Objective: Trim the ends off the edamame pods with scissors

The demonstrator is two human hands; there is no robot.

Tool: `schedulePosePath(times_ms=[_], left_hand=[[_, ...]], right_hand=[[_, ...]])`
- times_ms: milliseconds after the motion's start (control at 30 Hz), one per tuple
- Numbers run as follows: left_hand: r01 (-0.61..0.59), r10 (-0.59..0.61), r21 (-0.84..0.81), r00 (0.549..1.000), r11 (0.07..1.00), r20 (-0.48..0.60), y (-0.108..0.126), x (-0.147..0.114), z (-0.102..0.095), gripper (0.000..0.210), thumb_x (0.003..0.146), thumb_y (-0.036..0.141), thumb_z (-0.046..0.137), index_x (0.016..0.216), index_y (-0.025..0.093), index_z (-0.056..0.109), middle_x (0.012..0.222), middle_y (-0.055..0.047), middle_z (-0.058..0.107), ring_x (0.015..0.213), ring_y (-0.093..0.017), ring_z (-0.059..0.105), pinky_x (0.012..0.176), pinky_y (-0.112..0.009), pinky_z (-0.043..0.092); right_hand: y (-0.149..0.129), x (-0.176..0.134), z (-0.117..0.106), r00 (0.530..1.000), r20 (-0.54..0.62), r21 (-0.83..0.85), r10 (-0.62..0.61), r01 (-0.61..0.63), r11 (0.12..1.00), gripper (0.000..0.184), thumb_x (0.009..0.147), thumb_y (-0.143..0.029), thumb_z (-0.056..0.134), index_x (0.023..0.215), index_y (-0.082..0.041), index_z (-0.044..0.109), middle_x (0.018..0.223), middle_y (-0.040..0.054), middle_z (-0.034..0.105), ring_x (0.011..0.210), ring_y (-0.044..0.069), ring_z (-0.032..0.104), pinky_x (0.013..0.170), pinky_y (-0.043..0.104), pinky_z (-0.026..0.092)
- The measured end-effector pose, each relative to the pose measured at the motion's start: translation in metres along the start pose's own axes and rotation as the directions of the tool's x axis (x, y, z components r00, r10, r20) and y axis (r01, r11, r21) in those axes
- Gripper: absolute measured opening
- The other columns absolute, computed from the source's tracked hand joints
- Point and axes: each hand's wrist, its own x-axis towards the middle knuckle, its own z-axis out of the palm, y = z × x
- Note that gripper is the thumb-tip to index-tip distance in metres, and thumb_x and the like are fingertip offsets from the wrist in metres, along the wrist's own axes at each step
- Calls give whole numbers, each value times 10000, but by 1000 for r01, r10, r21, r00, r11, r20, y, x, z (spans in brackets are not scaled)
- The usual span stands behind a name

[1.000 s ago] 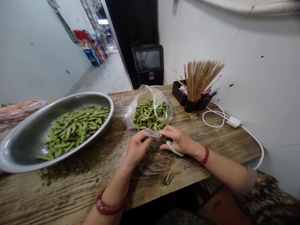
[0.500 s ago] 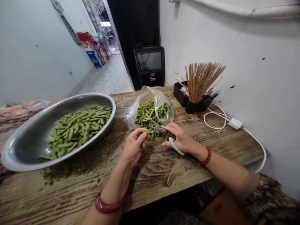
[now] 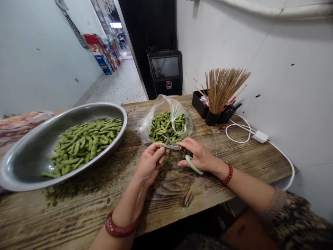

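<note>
Between its thumb and fingers my left hand (image 3: 150, 161) pinches a green soybean pod, mostly hidden by the fingertips. My right hand (image 3: 199, 155) is closed around the pale green handles of a pair of scissors (image 3: 172, 143). The scissors' blades are spread, and their tips reach to the fingers of my left hand. Just behind both hands, a clear plastic bag (image 3: 149, 119) lies open with many green pods (image 3: 166, 124) in it. On the left stands a wide metal basin (image 3: 28, 163) holding a heap of pods (image 3: 83, 146).
Green trimmings (image 3: 70, 189) are scattered on the wooden table (image 3: 114, 211) below the basin. At the back right, a black holder (image 3: 200, 104) carries thin wooden sticks (image 3: 223, 86). A white cable with an adapter (image 3: 260, 136) lies by the wall. Wrapped pinkish stuff (image 3: 23, 125) sits behind the basin.
The scissors have shifted slightly left, bringing their blades to the fingertips of my left hand. The pod shows less than before. The view has moved a little.
</note>
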Motion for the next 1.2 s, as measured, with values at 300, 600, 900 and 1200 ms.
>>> schedulePosePath(times_ms=[300,600,900,1200], left_hand=[[33,-34,54,999,998,22,-2,-1,1,227,727,278,722,835,132,585,709,-13,634,418,-8,346,369,-126,187],[-11,12,26,999,1000,-42,0,1,-2,245,708,281,719,846,136,578,662,17,572,437,-27,367,361,-123,203],[-33,29,-42,996,999,-88,9,2,-8,190,772,315,588,708,174,477,679,26,549,455,-59,413,365,-159,224],[-160,347,905,938,393,15,-10,19,-25,159,796,295,582,831,179,685,817,-51,712,773,-195,633,717,-277,438]], right_hand=[[2,-3,1,1000,-16,-4,18,-18,1000,549,778,-404,704,1239,-175,513,982,78,549,728,156,522,677,304,492],[-1,-3,-3,999,48,-79,14,-11,997,486,810,-361,678,1239,-183,533,1012,91,594,784,173,575,718,298,501],[3,-2,-3,994,-106,-49,27,-32,998,455,793,-402,688,1171,-174,576,935,73,587,739,162,550,678,295,494],[3,-2,-1,995,-102,-38,24,-28,999,440,801,-372,685,1178,-174,572,939,72,592,713,154,552,655,288,493]])
